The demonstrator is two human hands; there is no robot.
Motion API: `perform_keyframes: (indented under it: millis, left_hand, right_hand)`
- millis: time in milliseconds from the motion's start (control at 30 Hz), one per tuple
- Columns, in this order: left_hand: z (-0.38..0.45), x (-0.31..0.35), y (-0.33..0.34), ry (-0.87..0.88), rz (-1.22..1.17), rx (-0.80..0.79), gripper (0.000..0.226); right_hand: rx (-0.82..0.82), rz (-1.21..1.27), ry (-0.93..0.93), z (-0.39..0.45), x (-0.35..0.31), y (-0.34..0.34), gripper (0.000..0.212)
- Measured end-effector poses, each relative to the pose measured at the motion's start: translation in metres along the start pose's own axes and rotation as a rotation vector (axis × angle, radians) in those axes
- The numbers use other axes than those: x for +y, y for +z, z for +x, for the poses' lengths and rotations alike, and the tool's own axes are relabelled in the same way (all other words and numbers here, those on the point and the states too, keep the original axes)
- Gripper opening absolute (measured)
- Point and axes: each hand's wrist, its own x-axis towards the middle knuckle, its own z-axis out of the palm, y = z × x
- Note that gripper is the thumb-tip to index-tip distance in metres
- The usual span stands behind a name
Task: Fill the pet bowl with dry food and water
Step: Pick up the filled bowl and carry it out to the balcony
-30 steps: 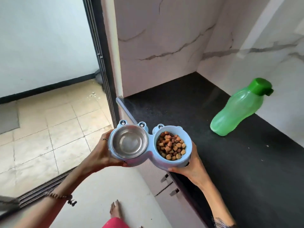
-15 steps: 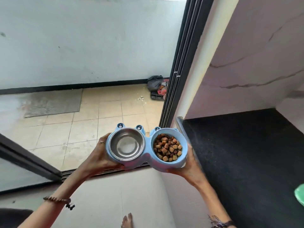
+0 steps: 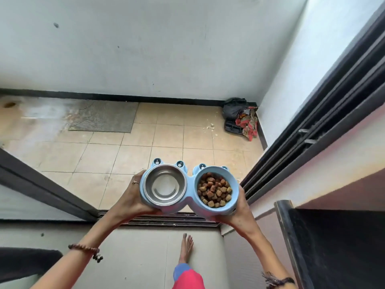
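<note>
I hold a light-blue double pet bowl (image 3: 190,202) level in the air in front of me, over the sliding-door track. Its left well is a steel insert (image 3: 165,184) with clear water in the bottom. Its right well is filled with brown dry kibble (image 3: 215,192). My left hand (image 3: 130,200) grips the bowl's left end from below and the side. My right hand (image 3: 239,213) grips the right end from underneath. The green bottle is out of view.
A tiled balcony floor (image 3: 129,155) lies beyond the door track (image 3: 166,220). A grey mat (image 3: 104,116) lies at the far left, and a black bag with packets (image 3: 239,117) sits in the far right corner. The black counter (image 3: 337,247) is at my right. My bare foot (image 3: 186,247) stands below the bowl.
I have turned left, away from the counter, toward the balcony doorway. The green bottle has left the view. Both hands still carry the bowl.
</note>
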Motion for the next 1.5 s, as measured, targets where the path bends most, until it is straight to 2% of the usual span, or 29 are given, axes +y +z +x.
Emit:
perform_keyframes:
  millis: [133, 300, 400, 567, 733, 800, 867, 1133, 1200, 1267, 1333, 1433, 1500]
  left_hand:
    - [0.041, -0.057, -0.011, -0.103, 0.082, -0.005, 0.104]
    - [0.095, -0.113, -0.016, -0.182, 0.115, 0.011, 0.112]
    - [0.123, -0.146, -0.013, -0.197, 0.101, 0.025, 0.118]
    - [0.157, -0.207, 0.002, -0.164, 0.173, 0.061, 0.121]
    - [0.187, -0.293, 0.025, -0.188, 0.19, 0.042, 0.118]
    - [0.197, -0.327, 0.039, -0.192, 0.211, 0.05, 0.119]
    - [0.206, -0.376, 0.059, -0.209, 0.216, 0.041, 0.12]
    - [0.225, -0.581, 0.16, -0.22, 0.277, -0.013, 0.116]
    - [0.226, -0.63, 0.187, -0.221, 0.281, -0.008, 0.115]
    - [0.229, -0.677, 0.213, -0.242, 0.292, -0.028, 0.115]
    - [0.227, -0.719, 0.235, -0.275, 0.317, -0.054, 0.116]
    - [0.227, -0.773, 0.261, -0.322, 0.371, -0.098, 0.117]
    - [0.226, -0.799, 0.269, -0.358, 0.403, -0.107, 0.12]
  right_hand:
    - [-0.013, -0.013, -0.019, 0.063, 0.016, 0.01, 0.111]
    - [-0.032, -0.054, -0.101, 0.142, 0.031, 0.022, 0.095]
    - [-0.033, -0.075, -0.056, 0.183, 0.05, 0.028, 0.099]
    - [-0.067, -0.13, -0.035, 0.246, 0.108, 0.044, 0.104]
    - [-0.005, -0.195, -0.06, 0.29, 0.185, 0.072, 0.104]
    - [0.029, -0.209, -0.088, 0.31, 0.21, 0.084, 0.097]
    - [0.044, -0.221, -0.101, 0.333, 0.252, 0.096, 0.087]
    - [0.088, -0.273, -0.102, 0.386, 0.447, 0.153, 0.087]
    - [0.07, -0.28, -0.073, 0.401, 0.514, 0.162, 0.088]
    - [0.042, -0.305, 0.014, 0.411, 0.58, 0.17, 0.093]
    - [0.006, -0.391, 0.107, 0.415, 0.634, 0.177, 0.107]
    - [-0.037, -0.508, 0.157, 0.426, 0.691, 0.189, 0.121]
    - [-0.035, -0.546, 0.18, 0.433, 0.715, 0.195, 0.12]
